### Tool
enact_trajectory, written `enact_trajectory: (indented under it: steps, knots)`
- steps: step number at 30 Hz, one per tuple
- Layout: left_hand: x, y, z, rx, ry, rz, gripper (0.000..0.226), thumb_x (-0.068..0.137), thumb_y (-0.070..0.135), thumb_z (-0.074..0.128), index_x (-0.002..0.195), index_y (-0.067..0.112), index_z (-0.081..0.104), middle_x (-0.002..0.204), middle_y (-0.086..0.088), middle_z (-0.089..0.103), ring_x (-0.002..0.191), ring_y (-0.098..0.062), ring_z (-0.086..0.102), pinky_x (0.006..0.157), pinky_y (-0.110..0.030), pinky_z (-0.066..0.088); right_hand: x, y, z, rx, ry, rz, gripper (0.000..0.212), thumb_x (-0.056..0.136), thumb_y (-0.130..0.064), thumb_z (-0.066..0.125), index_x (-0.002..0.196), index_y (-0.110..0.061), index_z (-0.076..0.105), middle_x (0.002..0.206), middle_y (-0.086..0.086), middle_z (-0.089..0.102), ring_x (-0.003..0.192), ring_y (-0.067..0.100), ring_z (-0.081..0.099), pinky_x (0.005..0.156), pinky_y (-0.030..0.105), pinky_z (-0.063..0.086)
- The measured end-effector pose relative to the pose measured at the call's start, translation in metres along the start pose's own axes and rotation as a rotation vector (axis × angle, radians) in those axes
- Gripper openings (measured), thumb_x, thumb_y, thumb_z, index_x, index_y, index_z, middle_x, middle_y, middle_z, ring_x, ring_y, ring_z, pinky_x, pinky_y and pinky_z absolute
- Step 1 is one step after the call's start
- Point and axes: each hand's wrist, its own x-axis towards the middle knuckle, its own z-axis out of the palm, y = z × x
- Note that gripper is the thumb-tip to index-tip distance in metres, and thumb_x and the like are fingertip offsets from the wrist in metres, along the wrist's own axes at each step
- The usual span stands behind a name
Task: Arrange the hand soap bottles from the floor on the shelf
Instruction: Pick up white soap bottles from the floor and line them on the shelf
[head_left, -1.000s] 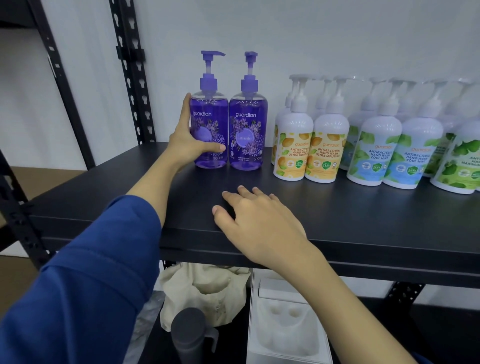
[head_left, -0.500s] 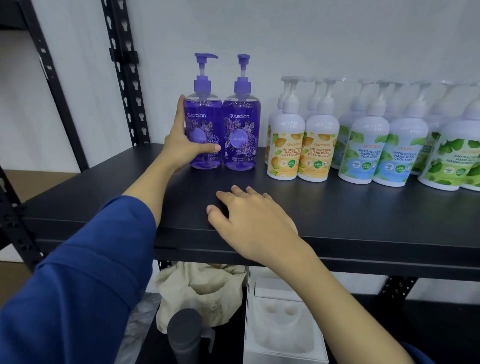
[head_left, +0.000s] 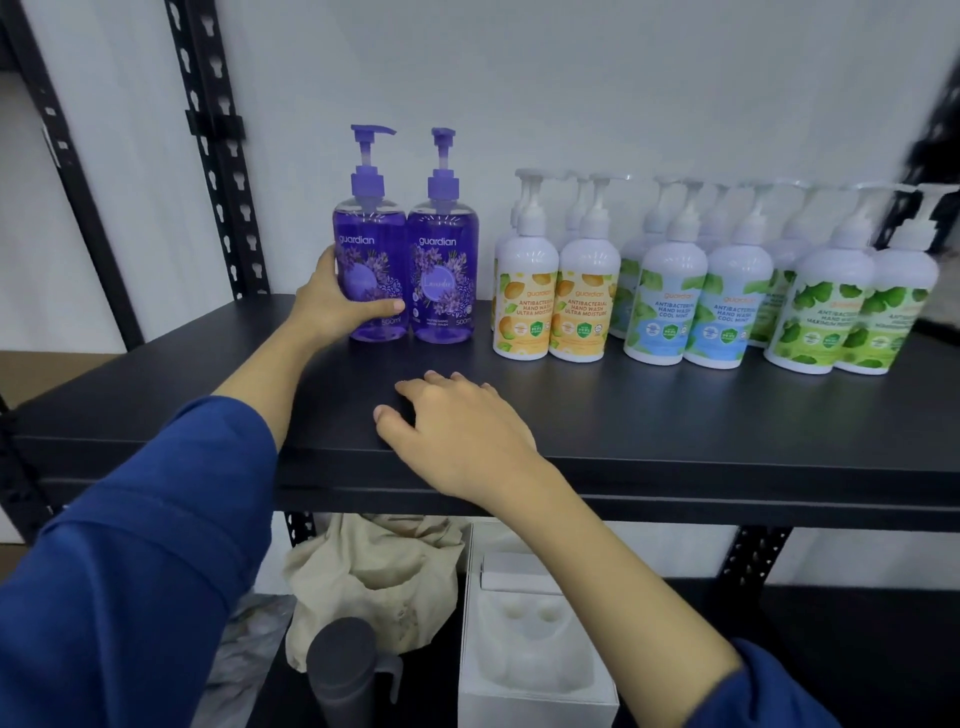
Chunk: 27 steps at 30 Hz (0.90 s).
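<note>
Little has been shifted since earlier: the end purple bottle, upright on the shelf touching its twin, is gripped by the left hand, the right hand lies flat, and it should be squared label-forward before release.

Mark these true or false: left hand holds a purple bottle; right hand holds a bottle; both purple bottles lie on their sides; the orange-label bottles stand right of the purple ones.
1. The left hand holds a purple bottle: true.
2. The right hand holds a bottle: false, it rests flat on the shelf.
3. Both purple bottles lie down: false, they stand upright, side by side.
4. Orange-label bottles stand right of the purple ones: true.
</note>
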Motion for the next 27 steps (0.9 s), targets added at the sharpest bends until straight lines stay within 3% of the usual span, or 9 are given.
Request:
enact_trajectory:
  steps: [5,9,12,16,20,23,27]
  knots:
    - [-0.033,0.019,-0.007,0.334,0.007,-0.104,0.074,0.077,0.029,0.077,0.137,0.004,0.042,0.136,-0.014,0.051,0.124,-0.031,0.049,0.098,-0.034,0.039,-0.006,0.006,-0.016,0.184,0.046,0.069,0.034,0.096,-0.031,0.044,0.12,-0.014,0.06,0.119,0.014,0.061,0.108,0.033,0.055,0.083,0.037,0.045]
    - [-0.065,0.041,-0.009,0.62,-0.02,-0.087,0.044,0.085,0.034,0.068,0.11,-0.001,0.058,0.116,-0.023,0.058,0.106,-0.038,0.054,0.076,-0.032,0.04,-0.027,0.015,-0.035,0.015,0.064,0.136,0.03,0.095,-0.024,0.045,0.117,-0.008,0.058,0.119,0.014,0.058,0.107,0.032,0.054,0.074,0.033,0.038]
    - [-0.088,0.059,0.002,0.693,-0.033,0.006,0.036,0.089,0.035,0.06,0.101,0.001,0.06,0.106,-0.021,0.06,0.095,-0.037,0.056,0.073,-0.033,0.042,-0.052,0.027,-0.051,-0.043,0.107,0.205,0.025,0.096,-0.019,0.044,0.113,-0.006,0.055,0.119,0.013,0.057,0.107,0.03,0.053,0.074,0.032,0.035]
    - [-0.125,0.09,0.038,0.681,-0.015,0.143,0.03,0.091,0.027,0.054,0.104,0.001,0.062,0.104,-0.019,0.062,0.091,-0.033,0.058,0.074,-0.036,0.047,-0.097,0.05,-0.068,-0.102,0.177,0.322,0.026,0.096,-0.017,0.041,0.115,-0.004,0.053,0.12,0.013,0.055,0.108,0.031,0.052,0.074,0.032,0.034]
    - [-0.169,0.124,0.083,0.636,-0.024,0.275,0.034,0.092,0.025,0.051,0.117,0.004,0.059,0.114,-0.02,0.06,0.098,-0.037,0.058,0.079,-0.039,0.048,-0.154,0.08,-0.081,-0.163,0.219,0.439,0.02,0.096,-0.015,0.04,0.107,-0.006,0.054,0.118,0.014,0.055,0.107,0.032,0.051,0.075,0.032,0.034]
    - [-0.203,0.149,0.125,0.571,-0.088,0.462,0.034,0.091,0.024,0.05,0.115,0.003,0.061,0.116,-0.023,0.06,0.103,-0.04,0.055,0.08,-0.039,0.046,-0.203,0.103,-0.087,-0.193,0.266,0.55,0.012,0.095,-0.013,0.04,0.084,-0.009,0.045,0.098,0.013,0.056,0.086,0.031,0.049,0.069,0.031,0.033]
    - [-0.251,0.17,0.182,0.473,-0.225,0.627,0.033,0.092,0.028,0.052,0.111,0.004,0.063,0.108,-0.02,0.063,0.1,-0.037,0.057,0.077,-0.037,0.046,-0.262,0.136,-0.082,-0.189,0.36,0.719,0.031,0.092,-0.009,0.042,0.063,-0.011,0.03,0.074,0.004,0.04,0.076,0.026,0.039,0.063,0.03,0.03]
